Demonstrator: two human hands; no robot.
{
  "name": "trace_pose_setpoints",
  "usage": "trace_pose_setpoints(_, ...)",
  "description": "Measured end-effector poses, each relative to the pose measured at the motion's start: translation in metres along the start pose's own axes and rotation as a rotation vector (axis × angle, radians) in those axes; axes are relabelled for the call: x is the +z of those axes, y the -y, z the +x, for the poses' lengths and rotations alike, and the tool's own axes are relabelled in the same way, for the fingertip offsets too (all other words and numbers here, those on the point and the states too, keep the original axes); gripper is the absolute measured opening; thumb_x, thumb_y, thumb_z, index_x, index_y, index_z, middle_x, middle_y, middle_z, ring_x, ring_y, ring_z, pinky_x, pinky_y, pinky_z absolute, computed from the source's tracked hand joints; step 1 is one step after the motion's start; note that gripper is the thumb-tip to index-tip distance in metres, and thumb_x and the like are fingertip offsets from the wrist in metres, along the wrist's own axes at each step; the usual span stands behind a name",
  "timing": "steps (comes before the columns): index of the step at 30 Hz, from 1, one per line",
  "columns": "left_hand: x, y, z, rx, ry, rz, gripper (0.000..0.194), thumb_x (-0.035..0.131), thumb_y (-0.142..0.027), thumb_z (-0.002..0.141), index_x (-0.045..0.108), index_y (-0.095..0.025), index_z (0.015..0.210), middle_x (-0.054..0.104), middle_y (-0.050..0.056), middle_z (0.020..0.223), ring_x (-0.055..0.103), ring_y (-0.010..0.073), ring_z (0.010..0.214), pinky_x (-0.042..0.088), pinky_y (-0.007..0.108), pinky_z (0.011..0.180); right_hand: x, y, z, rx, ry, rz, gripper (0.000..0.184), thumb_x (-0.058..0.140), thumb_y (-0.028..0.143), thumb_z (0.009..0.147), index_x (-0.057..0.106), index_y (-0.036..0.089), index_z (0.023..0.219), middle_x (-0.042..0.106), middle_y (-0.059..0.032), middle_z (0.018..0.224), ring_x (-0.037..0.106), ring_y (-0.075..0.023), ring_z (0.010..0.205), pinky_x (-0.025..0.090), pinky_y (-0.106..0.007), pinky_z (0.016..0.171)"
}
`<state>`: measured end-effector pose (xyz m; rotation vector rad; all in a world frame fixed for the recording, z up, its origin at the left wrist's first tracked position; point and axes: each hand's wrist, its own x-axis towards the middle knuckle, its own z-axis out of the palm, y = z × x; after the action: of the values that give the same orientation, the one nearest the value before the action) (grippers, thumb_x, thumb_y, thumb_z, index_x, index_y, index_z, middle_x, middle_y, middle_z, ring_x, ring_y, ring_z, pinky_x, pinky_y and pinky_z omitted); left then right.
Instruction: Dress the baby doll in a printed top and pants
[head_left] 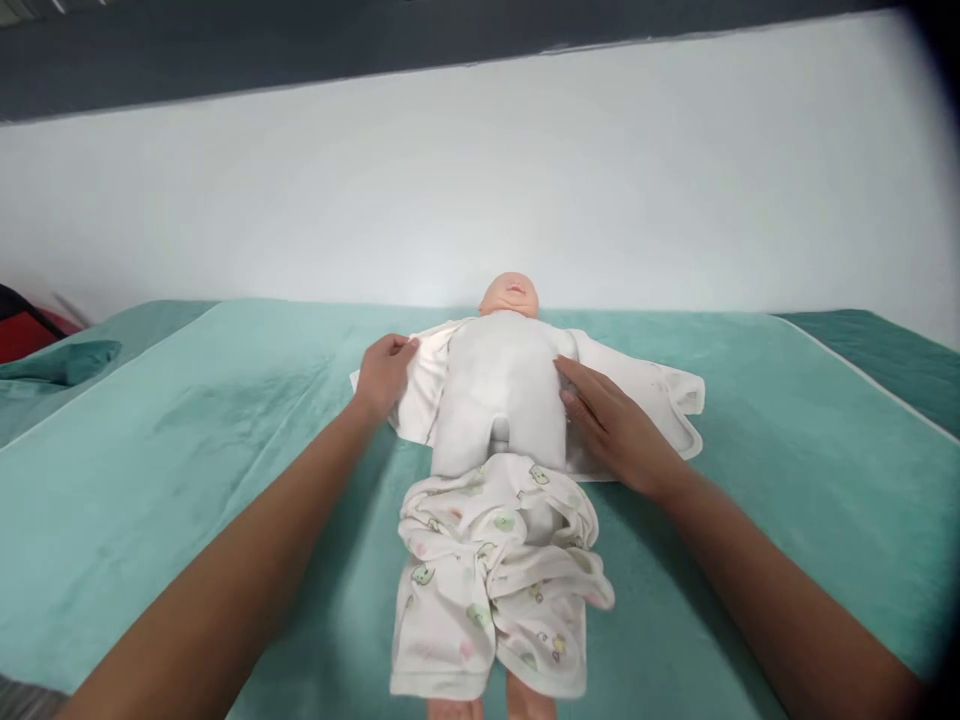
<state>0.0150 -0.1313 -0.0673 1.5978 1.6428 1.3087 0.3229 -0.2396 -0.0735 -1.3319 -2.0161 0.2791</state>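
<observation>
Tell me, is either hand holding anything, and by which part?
The left hand appears to pinch the white top by its cloth spread beside the doll; the right hand, at the doll's side, shows no clear grip.

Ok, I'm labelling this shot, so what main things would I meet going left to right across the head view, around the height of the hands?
Red-and-black object at the edge, left hand, doll's white torso, right hand.
</observation>
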Motion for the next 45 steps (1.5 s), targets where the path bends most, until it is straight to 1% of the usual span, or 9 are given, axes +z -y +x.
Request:
trace_pose_setpoints(5, -0.007, 0.021, 0.001, -0.13, -0.124, 0.016, 0.025, 0.061, -0.042, 0.079, 0.063, -0.018, 0.081, 0.064, -0.001, 0.074, 0.051, 0.013, 0.066, 0.037, 0.025, 0.064, 0.0, 0.002, 0.0, 0.041, 0.018, 0.002, 0.05, 0.033, 0.047, 0.102, 0.041, 0.026, 0.147, 0.046, -0.0075, 0.151, 0.041, -0.0254, 0.14, 0.035, -0.048, 0.117)
trace_pose_setpoints(16, -0.017, 0.019, 0.003, 0.058, -0.3, 0.281, 0.022, 0.05, -0.039, 0.09, 0.061, -0.02, 0.092, 0.066, 0.003, 0.082, 0.058, 0.0172, 0.076, 0.039, 0.027, 0.069, 0.003, 0.003, -0.001, 0.046, -0.04, 0.018, 0.044, 0.041, 0.04, 0.101, 0.047, 0.027, 0.142, 0.048, -0.0053, 0.149, 0.042, -0.0223, 0.139, 0.033, -0.043, 0.118)
trace_pose_setpoints(24, -0.029, 0.011, -0.007, -0.058, -0.028, 0.893, 0.04, 0.039, -0.049, 0.095, 0.063, -0.02, 0.107, 0.069, 0.013, 0.093, 0.064, 0.0311, 0.082, 0.042, 0.036, 0.066, 0.004, 0.002, 0.0, 0.06, -0.035, 0.026, 0.044, 0.041, 0.038, 0.101, 0.046, 0.027, 0.143, 0.048, -0.0046, 0.149, 0.042, -0.0209, 0.139, 0.033, -0.041, 0.118)
trace_pose_setpoints(26, -0.027, 0.007, -0.014, 0.067, -0.102, 0.94, 0.039, 0.039, -0.045, 0.096, 0.063, -0.018, 0.113, 0.067, 0.016, 0.108, 0.065, 0.0315, 0.089, 0.044, 0.038, 0.068, 0.005, 0.002, 0.0, 0.063, -0.039, 0.032, 0.044, 0.041, 0.038, 0.101, 0.046, 0.027, 0.143, 0.048, -0.0046, 0.149, 0.042, -0.0214, 0.139, 0.033, -0.041, 0.118)
trace_pose_setpoints(29, -0.016, 0.001, -0.02, 0.436, -0.153, 0.913, 0.034, 0.04, -0.03, 0.097, 0.063, -0.019, 0.119, 0.062, 0.016, 0.124, 0.061, 0.03, 0.107, 0.046, 0.04, 0.083, 0.006, 0.002, 0.0, 0.068, -0.049, 0.043, 0.043, 0.042, 0.038, 0.101, 0.047, 0.028, 0.142, 0.048, -0.0044, 0.148, 0.043, -0.0218, 0.138, 0.034, -0.042, 0.118)
trace_pose_setpoints(32, -0.001, 0.002, -0.024, 0.772, 0.102, 0.81, 0.04, 0.036, -0.018, 0.097, 0.059, -0.02, 0.129, 0.059, 0.011, 0.136, 0.052, 0.0248, 0.128, 0.039, 0.042, 0.104, 0.008, 0.002, 0.0, 0.068, -0.06, 0.046, 0.042, 0.041, 0.038, 0.101, 0.047, 0.028, 0.142, 0.05, -0.0042, 0.147, 0.044, -0.0213, 0.137, 0.034, -0.041, 0.117)
trace_pose_setpoints(34, 0.007, 0.004, -0.025, 0.838, 0.246, 0.763, 0.047, 0.032, -0.018, 0.098, 0.046, -0.019, 0.143, 0.049, 0.007, 0.149, 0.04, 0.0217, 0.14, 0.029, 0.041, 0.115, 0.009, 0.002, 0.0, 0.068, -0.065, 0.045, 0.042, 0.041, 0.038, 0.101, 0.047, 0.029, 0.142, 0.05, -0.0038, 0.147, 0.045, -0.0211, 0.136, 0.034, -0.041, 0.117)
trace_pose_setpoints(38, 0.016, 0.01, -0.024, 0.713, 0.237, 0.78, 0.052, 0.025, -0.027, 0.102, 0.032, -0.019, 0.153, 0.034, 0.004, 0.16, 0.027, 0.0222, 0.148, 0.02, 0.043, 0.12, 0.01, 0.001, -0.001, 0.072, -0.063, 0.057, 0.041, 0.042, 0.037, 0.101, 0.047, 0.03, 0.142, 0.05, -0.0031, 0.147, 0.045, -0.0211, 0.136, 0.034, -0.041, 0.117)
trace_pose_setpoints(45, 0.013, 0.021, -0.011, 0.379, 0.082, 0.745, 0.051, 0.026, -0.041, 0.102, 0.047, -0.019, 0.144, 0.059, 0.012, 0.137, 0.052, 0.0291, 0.125, 0.037, 0.047, 0.105, 0.009, 0.002, 0.0, 0.052, -0.088, 0.064, 0.038, 0.044, 0.034, 0.101, 0.049, 0.029, 0.138, 0.05, -0.0042, 0.145, 0.045, -0.0211, 0.135, 0.036, -0.041, 0.114)
